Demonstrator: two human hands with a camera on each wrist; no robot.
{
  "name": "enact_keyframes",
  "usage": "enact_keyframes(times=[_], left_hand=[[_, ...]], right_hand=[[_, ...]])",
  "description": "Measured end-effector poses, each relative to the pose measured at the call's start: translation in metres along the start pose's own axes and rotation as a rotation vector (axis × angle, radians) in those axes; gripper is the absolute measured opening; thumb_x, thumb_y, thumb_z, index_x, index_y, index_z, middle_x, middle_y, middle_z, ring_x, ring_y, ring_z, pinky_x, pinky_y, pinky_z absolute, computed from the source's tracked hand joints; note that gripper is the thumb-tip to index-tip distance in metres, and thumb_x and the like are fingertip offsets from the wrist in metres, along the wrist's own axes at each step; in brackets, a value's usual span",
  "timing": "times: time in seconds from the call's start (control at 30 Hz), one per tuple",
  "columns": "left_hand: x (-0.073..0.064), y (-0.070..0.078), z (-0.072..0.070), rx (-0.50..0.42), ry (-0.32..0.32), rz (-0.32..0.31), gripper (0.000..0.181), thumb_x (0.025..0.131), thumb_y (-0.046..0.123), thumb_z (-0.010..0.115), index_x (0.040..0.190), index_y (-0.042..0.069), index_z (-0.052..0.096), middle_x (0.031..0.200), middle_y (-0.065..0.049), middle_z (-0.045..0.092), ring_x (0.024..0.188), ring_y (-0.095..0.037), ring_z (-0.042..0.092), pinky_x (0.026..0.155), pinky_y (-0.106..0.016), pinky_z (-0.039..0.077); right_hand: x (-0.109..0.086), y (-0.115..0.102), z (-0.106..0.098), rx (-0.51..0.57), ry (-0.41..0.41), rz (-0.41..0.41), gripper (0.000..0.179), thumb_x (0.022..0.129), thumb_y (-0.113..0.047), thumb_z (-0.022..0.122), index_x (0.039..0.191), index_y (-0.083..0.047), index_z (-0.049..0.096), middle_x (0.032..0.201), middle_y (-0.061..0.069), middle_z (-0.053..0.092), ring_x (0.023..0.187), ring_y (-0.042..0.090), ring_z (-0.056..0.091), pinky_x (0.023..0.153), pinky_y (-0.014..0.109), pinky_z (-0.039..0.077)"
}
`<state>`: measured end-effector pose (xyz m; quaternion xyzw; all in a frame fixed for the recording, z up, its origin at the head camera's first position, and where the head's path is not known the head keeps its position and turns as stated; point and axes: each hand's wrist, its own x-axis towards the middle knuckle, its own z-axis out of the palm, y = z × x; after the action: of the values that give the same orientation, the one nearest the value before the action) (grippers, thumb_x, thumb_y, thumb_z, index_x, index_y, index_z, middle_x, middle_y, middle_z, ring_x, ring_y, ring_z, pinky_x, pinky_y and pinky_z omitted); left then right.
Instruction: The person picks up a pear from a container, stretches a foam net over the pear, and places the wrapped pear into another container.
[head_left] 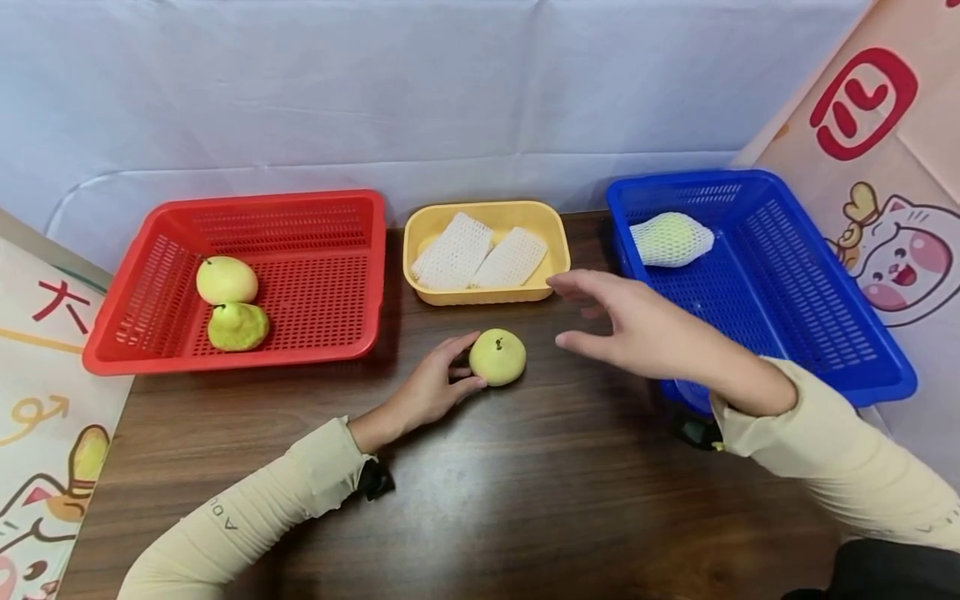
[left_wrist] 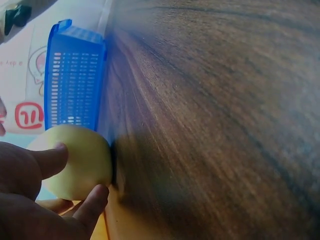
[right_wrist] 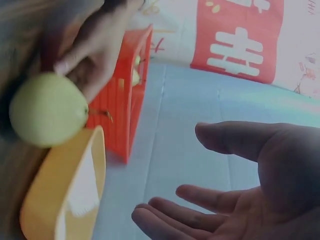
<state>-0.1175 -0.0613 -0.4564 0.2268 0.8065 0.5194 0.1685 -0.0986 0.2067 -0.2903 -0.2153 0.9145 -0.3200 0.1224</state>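
Observation:
A round yellow-green pear (head_left: 497, 357) with a short dark stem sits upright on the brown table in the head view. My left hand (head_left: 437, 385) holds it from the left side, thumb and fingers curled against its skin, as the left wrist view shows on the pear (left_wrist: 80, 162). To the right, my right hand (head_left: 637, 327) hovers with thumb and fingers spread and holds nothing. Its fingertips are near the front right corner of a yellow tray (head_left: 480, 296), where white foam net sleeves (head_left: 455, 252) lie flat.
At the left stands a red basket (head_left: 322, 354) with two pears (head_left: 227, 280) inside. A blue basket (head_left: 795, 333) at the right, partly behind my right arm, holds a pear in a foam net (head_left: 672, 239). A pale cloth wall (head_left: 450, 92) rises behind.

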Motion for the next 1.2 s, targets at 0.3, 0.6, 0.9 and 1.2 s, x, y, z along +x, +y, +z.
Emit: enact_keyframes(times=[0.3, 0.6, 0.9, 1.2], left_hand=[[0.0, 0.002, 0.0, 0.003, 0.005, 0.003, 0.071, 0.088, 0.002, 0.078, 0.149, -0.006, 0.042, 0.143, -0.025, 0.05, 0.115, -0.035, 0.065, 0.092, -0.026, 0.056], [0.0, 0.001, 0.001, -0.03, 0.001, -0.009, 0.07, 0.089, 0.002, 0.077, 0.15, -0.004, 0.042, 0.146, -0.025, 0.048, 0.116, -0.035, 0.065, 0.094, -0.03, 0.057], [0.002, -0.002, 0.002, -0.054, -0.008, -0.015, 0.069, 0.09, 0.001, 0.076, 0.15, -0.003, 0.042, 0.144, -0.025, 0.05, 0.117, -0.036, 0.065, 0.094, -0.03, 0.056], [0.003, -0.002, 0.002, -0.047, -0.001, -0.014, 0.068, 0.09, 0.002, 0.076, 0.149, -0.003, 0.042, 0.146, -0.023, 0.05, 0.115, -0.035, 0.066, 0.092, -0.028, 0.057]], right_hand=[[0.041, -0.008, -0.037, -0.138, -0.004, 0.042, 0.045, 0.096, -0.016, 0.072, 0.136, 0.0, 0.059, 0.13, 0.018, 0.066, 0.114, 0.031, 0.066, 0.095, 0.047, 0.056], [0.103, -0.009, -0.056, -0.218, -0.08, 0.1, 0.044, 0.1, -0.024, 0.066, 0.136, 0.001, 0.06, 0.13, 0.021, 0.065, 0.12, 0.034, 0.061, 0.102, 0.048, 0.05], [0.17, 0.011, -0.054, -0.228, -0.195, 0.218, 0.051, 0.102, -0.03, 0.06, 0.143, -0.002, 0.054, 0.14, 0.018, 0.059, 0.129, 0.033, 0.053, 0.109, 0.048, 0.043], [0.218, 0.043, -0.015, -0.158, -0.185, 0.202, 0.047, 0.101, -0.021, 0.06, 0.139, 0.006, 0.056, 0.14, 0.023, 0.057, 0.13, 0.035, 0.053, 0.11, 0.044, 0.043]])
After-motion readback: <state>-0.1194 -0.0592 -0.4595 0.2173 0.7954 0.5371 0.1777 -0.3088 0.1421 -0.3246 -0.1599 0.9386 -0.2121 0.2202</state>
